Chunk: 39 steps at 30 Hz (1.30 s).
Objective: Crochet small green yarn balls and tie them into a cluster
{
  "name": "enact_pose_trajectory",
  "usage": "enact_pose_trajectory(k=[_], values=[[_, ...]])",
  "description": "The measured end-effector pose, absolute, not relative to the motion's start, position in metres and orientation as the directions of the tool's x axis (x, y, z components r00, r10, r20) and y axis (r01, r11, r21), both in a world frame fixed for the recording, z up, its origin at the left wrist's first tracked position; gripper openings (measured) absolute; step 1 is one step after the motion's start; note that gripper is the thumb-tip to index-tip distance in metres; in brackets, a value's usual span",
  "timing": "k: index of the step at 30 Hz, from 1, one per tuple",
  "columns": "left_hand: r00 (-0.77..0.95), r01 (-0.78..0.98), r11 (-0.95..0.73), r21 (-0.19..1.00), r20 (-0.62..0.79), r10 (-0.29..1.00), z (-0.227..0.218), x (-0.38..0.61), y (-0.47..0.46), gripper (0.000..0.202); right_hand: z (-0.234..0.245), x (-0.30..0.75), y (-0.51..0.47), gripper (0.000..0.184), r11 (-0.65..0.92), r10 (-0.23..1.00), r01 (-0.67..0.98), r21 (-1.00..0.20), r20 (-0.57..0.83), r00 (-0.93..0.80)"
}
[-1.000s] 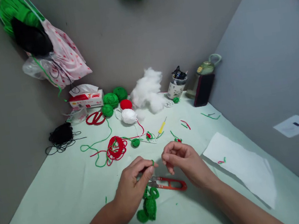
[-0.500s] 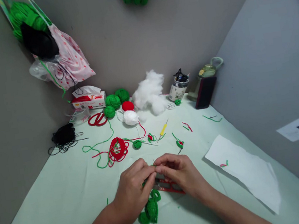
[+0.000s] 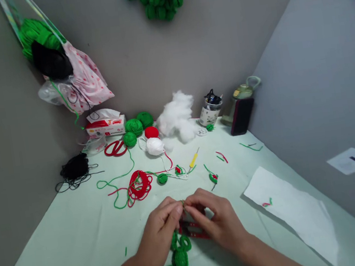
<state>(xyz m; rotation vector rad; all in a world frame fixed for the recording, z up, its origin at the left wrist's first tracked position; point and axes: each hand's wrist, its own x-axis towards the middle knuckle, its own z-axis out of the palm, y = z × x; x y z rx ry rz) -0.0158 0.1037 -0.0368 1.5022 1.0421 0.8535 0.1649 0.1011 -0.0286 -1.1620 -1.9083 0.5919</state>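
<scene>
My left hand [image 3: 162,225] and my right hand [image 3: 216,218] meet fingertip to fingertip above the table, both pinched. A bit of green yarn [image 3: 183,202] shows at the left fingertips. What the right fingers grip is too small to make out. Just below the hands lies a green crocheted piece [image 3: 181,260] with loops and a round part. Partly covered by the right hand is a red-framed object [image 3: 194,231], its kind unclear.
Beyond the hands lie a red yarn coil [image 3: 140,184], a yellow-handled hook [image 3: 194,159], small green-red crocheted pieces [image 3: 213,178], red scissors [image 3: 115,148], green yarn balls [image 3: 134,127] and white stuffing [image 3: 177,117]. White paper [image 3: 290,209] lies at right; a phone [image 3: 243,116] leans on a bottle.
The view has tilted up slightly, so everything sits lower. A thin needle-like tip that stuck up between the fingertips no longer shows clearly. My fingertips stay together.
</scene>
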Motion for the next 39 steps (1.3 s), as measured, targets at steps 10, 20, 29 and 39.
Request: enact_pose_trajectory(k=[10, 20, 29, 39], values=[[0.302, -0.242, 0.394, 0.887, -0.317, 0.899, -0.039, -0.012, 0.107, 0.04, -0.026, 0.157, 0.096, 0.023, 0.748, 0.615, 0.575, -0.331, 0.673, -0.412], [0.222, 0.083, 0.094, 0.992, -0.11, 0.969, -0.037, -0.018, 0.107, 0.038, -0.013, 0.164, 0.104, 0.034, -0.028, 0.983, 0.113, -0.993, -0.048, -0.179], [0.28, 0.294, -0.455, 0.84, 0.379, 0.882, -0.046, -0.021, 0.106, 0.034, -0.004, 0.164, 0.105, 0.043, -0.275, 0.936, -0.131, -0.952, -0.234, -0.265], [0.391, 0.334, -0.687, 0.645, 0.569, 0.724, -0.05, -0.019, 0.105, 0.057, -0.003, 0.157, 0.099, 0.038, -0.287, 0.932, -0.153, -0.945, -0.239, -0.273]])
